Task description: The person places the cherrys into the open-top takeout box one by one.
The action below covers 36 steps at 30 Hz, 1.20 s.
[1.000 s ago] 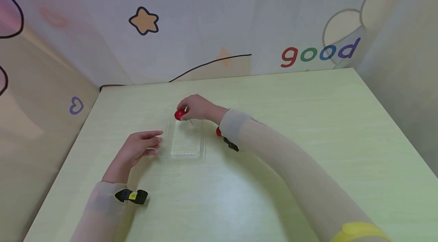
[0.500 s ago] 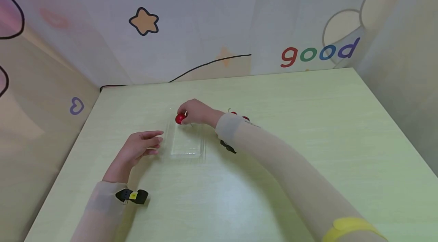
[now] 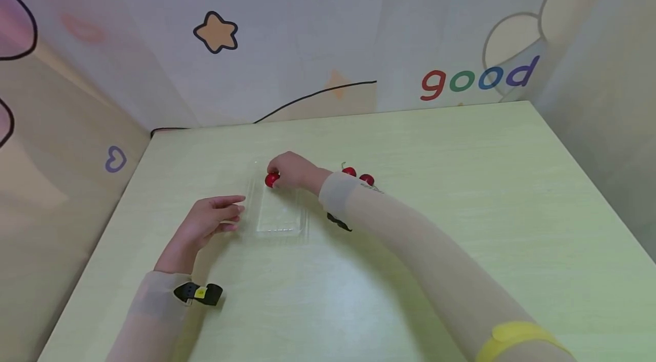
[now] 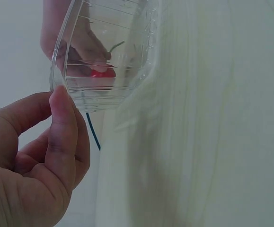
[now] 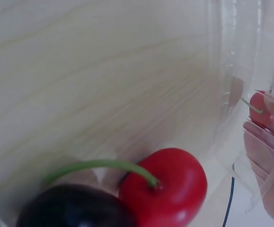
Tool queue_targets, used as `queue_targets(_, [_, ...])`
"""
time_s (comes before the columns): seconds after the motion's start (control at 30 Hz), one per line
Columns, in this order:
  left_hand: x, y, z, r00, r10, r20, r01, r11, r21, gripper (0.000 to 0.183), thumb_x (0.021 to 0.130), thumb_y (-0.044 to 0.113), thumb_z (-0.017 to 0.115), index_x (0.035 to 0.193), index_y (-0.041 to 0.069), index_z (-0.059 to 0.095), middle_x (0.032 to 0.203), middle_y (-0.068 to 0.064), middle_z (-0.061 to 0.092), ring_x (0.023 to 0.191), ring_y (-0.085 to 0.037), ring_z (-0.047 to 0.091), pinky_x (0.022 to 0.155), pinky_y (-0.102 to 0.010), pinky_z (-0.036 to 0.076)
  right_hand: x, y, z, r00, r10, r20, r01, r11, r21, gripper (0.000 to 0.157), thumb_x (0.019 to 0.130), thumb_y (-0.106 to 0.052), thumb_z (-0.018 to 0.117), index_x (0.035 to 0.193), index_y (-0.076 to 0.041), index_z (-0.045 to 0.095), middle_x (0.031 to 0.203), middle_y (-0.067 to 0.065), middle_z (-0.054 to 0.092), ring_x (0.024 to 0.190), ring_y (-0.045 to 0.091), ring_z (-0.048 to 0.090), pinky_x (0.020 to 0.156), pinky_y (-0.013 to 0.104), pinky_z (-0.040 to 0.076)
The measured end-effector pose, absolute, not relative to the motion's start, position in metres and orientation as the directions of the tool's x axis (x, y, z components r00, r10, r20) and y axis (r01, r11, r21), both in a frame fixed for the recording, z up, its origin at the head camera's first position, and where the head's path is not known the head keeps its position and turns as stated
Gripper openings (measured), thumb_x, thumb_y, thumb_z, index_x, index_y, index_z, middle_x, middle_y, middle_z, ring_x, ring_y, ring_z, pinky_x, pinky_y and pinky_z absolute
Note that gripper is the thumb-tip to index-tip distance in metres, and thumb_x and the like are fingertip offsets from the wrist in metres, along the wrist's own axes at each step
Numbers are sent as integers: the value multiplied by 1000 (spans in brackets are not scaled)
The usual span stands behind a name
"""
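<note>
A clear plastic container (image 3: 279,231) stands on the table, left of the middle. Between the thumb and fingers of my left hand (image 4: 37,146), its near rim (image 4: 56,66) is pinched. My right hand (image 3: 294,169) reaches over the container and holds a red cherry (image 3: 272,180) low inside it. The cherry's green stem (image 4: 117,46) shows through the plastic in the left wrist view. Right of the container, partly behind the right sleeve, lie a red cherry (image 3: 349,171) and a darker one (image 3: 366,179). Close up in the right wrist view are a red cherry (image 5: 170,189) and a very dark one (image 5: 75,208).
The pale green table (image 3: 461,225) runs back to a printed cloth backdrop (image 3: 307,32). The right forearm's sleeve (image 3: 410,237) crosses the table and covers part of it. A black strap (image 3: 199,293) hangs at the left wrist.
My right hand has come down and slightly nearer with the cherry, into the container. The right sleeve has shifted left, baring two cherries behind it. The left hand stays in place.
</note>
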<state>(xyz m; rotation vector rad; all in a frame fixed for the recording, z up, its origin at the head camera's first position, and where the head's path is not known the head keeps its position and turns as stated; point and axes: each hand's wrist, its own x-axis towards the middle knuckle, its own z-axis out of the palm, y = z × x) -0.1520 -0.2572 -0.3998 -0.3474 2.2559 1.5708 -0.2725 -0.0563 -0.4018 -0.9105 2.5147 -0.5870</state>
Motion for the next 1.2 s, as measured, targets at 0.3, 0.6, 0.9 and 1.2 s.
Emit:
queue_targets(0.3, [-151,-256,-399,-902,6,-432,-403,346,847,48,103,12,60,147,-4,50,95,8,71,79,-6,62,71,-17,59,-268,-62,-404,-724,-652,-224,-536,737,-412,33,100,-17,66,132,-7,67,131,8,69,113,22,59,109,32,49])
queue_targets(0.6, [-152,-257,-399,-900,7,-435,-407,339,848,49,103,12,61,147,-5,49,93,9,71,77,-6,62,69,-17,59,-264,-65,-402,-713,-666,-216,-585,736,-341,36,102,-18,64,137,-9,65,138,7,67,123,24,60,113,34,47])
queue_targets(0.9, [-153,-257,-400,-900,-2,-435,-409,350,843,48,103,13,60,146,-5,51,93,8,71,78,-6,62,71,-17,59,-262,-65,-400,-717,-666,-207,-589,737,-331,36,101,-18,65,136,-9,65,134,7,69,118,23,60,109,33,49])
queue_targets(1.2, [-152,-256,-399,-905,3,-425,-397,354,847,49,103,14,61,147,-5,50,93,7,72,77,-6,62,69,-17,59,-263,-65,-398,-726,-663,-185,-578,733,-358,33,100,-17,67,132,-8,66,126,7,71,108,21,60,102,31,51])
